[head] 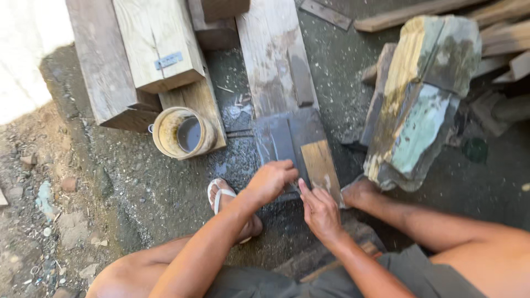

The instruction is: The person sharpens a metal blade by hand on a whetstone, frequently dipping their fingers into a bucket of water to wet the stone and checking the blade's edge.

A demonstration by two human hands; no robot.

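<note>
I squat over a wet dark slab (pixel 279 138) lying on the ground. A brown rectangular stone (pixel 319 164) rests on its right part. My left hand (pixel 270 179) is curled, knuckles up, over a dark flat piece (pixel 288 193) at the slab's near edge; most of that piece is hidden. My right hand (pixel 320 211) lies just to the right, fingers stretched forward and touching the near end of the brown stone. What is under its palm is hidden.
A round can (pixel 182 132) with dark water stands to the left of the slab, beside thick wooden beams (pixel 157 44). A big block with green paint (pixel 422 99) leans at the right. My feet (pixel 226 198) flank the slab. Planks (pixel 419 11) lie at the back.
</note>
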